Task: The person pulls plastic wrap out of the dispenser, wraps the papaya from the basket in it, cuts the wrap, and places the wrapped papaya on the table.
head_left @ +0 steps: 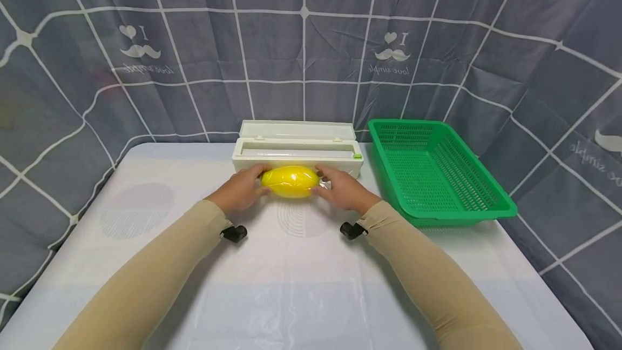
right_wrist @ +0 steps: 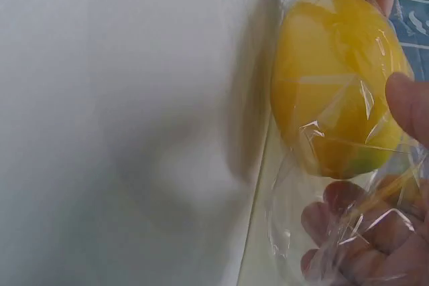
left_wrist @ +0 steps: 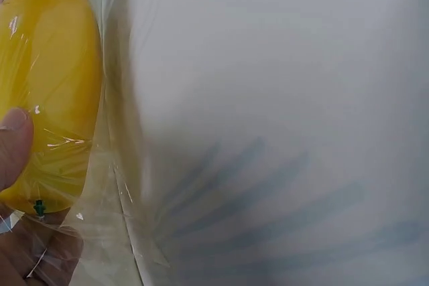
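Note:
A yellow mango-like fruit [head_left: 290, 181], wrapped in clear cling film [right_wrist: 365, 92], is held level between both hands. At its left end, the left hand [head_left: 243, 188] grips it, with the thumb [left_wrist: 13, 145] pressed on the yellow side through the film. The right hand [head_left: 342, 189] holds the other end, its thumb at the fruit's edge and its fingers [right_wrist: 355, 232] loosely bent behind loose, creased film. Right behind the fruit stands a white cling film dispenser [head_left: 298, 147], lid raised.
A green plastic basket [head_left: 442, 188] stands on the right of the table. The white cloth [head_left: 272, 296] with pale printed shapes covers the tabletop. A grey checked curtain [head_left: 272, 47] hangs behind and along both sides.

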`<act>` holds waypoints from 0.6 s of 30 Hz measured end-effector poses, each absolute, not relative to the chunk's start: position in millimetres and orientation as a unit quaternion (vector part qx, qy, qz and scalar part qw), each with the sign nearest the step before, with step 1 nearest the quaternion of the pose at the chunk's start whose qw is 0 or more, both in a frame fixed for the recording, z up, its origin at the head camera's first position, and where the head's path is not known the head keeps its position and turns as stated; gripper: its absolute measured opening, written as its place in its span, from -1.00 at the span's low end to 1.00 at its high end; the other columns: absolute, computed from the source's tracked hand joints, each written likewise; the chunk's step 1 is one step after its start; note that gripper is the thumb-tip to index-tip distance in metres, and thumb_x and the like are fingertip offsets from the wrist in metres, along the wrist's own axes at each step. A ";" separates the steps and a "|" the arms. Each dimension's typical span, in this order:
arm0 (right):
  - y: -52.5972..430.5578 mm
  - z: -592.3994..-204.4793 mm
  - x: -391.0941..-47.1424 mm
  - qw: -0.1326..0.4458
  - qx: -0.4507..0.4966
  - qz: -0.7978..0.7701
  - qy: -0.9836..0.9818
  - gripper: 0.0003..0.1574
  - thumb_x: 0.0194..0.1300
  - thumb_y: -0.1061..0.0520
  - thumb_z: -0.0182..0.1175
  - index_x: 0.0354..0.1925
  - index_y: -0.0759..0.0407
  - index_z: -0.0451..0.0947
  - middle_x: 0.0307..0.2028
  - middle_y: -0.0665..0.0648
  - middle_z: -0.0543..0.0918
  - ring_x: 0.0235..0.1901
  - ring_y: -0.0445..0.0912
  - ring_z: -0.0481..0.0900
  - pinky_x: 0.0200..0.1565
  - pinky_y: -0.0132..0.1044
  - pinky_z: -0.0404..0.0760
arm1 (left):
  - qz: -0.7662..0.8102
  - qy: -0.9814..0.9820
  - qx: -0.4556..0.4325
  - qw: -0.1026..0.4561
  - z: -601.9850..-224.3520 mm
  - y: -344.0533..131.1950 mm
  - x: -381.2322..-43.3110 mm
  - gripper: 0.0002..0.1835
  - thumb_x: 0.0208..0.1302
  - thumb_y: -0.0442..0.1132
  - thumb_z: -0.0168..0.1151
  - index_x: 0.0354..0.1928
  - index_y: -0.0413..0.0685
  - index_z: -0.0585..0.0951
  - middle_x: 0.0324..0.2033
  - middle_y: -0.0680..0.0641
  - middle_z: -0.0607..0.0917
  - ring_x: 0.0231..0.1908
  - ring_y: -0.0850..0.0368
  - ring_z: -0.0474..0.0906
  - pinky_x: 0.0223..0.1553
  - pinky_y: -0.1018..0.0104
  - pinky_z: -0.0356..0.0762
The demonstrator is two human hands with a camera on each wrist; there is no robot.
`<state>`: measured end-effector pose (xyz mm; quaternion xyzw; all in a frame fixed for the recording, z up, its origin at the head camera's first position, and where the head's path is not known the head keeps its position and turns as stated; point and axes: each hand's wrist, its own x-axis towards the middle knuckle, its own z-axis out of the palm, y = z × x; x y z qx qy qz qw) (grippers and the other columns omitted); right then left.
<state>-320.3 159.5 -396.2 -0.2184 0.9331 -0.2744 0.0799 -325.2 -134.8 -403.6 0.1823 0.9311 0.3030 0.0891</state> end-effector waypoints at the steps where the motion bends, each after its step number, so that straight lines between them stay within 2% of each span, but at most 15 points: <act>1: 160.2 -395.6 -319.4 0.072 -0.214 -0.269 0.936 -0.07 0.54 -0.12 0.23 0.63 0.22 0.14 0.48 0.26 0.47 0.44 0.18 0.48 0.48 0.12 0.42 | 0.305 0.931 0.183 0.089 -403.4 -134.7 -325.4 -0.34 0.49 -0.12 0.33 0.52 -0.06 0.33 0.44 -0.22 0.49 0.47 -0.25 0.39 0.53 -0.24 0.26; 6: 155.7 -389.4 -311.9 -0.011 -0.211 -0.217 0.953 -0.09 0.50 -0.15 0.28 0.57 0.23 0.24 0.54 0.27 0.37 0.58 0.22 0.22 0.63 0.18 0.01 | 0.314 0.925 0.188 0.098 -400.4 -134.9 -326.3 -0.34 0.50 -0.15 0.31 0.53 -0.08 0.32 0.46 -0.22 0.47 0.48 -0.23 0.38 0.54 -0.23 0.24; 8: 150.1 -386.4 -308.3 -0.044 -0.231 -0.195 0.952 -0.08 0.44 -0.12 0.35 0.54 0.25 0.29 0.53 0.29 0.36 0.59 0.24 0.18 0.64 0.20 -0.06 | 0.311 0.925 0.191 0.103 -399.1 -135.5 -327.3 -0.34 0.51 -0.15 0.29 0.54 -0.09 0.31 0.46 -0.23 0.46 0.48 -0.22 0.38 0.54 -0.22 0.23; 10: 143.3 -384.5 -305.8 -0.056 -0.255 -0.177 0.949 -0.04 0.37 -0.11 0.43 0.53 0.25 0.30 0.53 0.28 0.36 0.59 0.23 0.18 0.65 0.18 -0.05 | 0.305 0.927 0.192 0.107 -397.6 -136.0 -328.9 -0.34 0.52 -0.14 0.28 0.55 -0.10 0.30 0.46 -0.23 0.46 0.47 -0.22 0.39 0.54 -0.22 0.24; 15: 129.2 -387.8 -309.1 -0.042 -0.294 -0.118 0.948 0.16 0.25 -0.11 0.54 0.59 0.20 0.19 0.56 0.24 0.33 0.58 0.16 0.23 0.64 0.12 0.02 | 0.306 0.923 0.204 0.110 -394.3 -138.4 -333.9 -0.34 0.53 -0.17 0.25 0.55 -0.15 0.29 0.47 -0.27 0.46 0.46 -0.24 0.40 0.54 -0.21 0.25; 18: 126.0 -393.2 -316.2 -0.043 -0.285 -0.104 0.952 0.16 0.24 -0.06 0.56 0.60 0.17 0.17 0.55 0.20 0.36 0.55 0.10 0.29 0.63 0.09 0.08 | 0.316 0.918 0.208 0.119 -392.8 -140.6 -335.8 -0.33 0.54 -0.19 0.24 0.56 -0.17 0.28 0.48 -0.29 0.43 0.48 -0.25 0.37 0.55 -0.20 0.22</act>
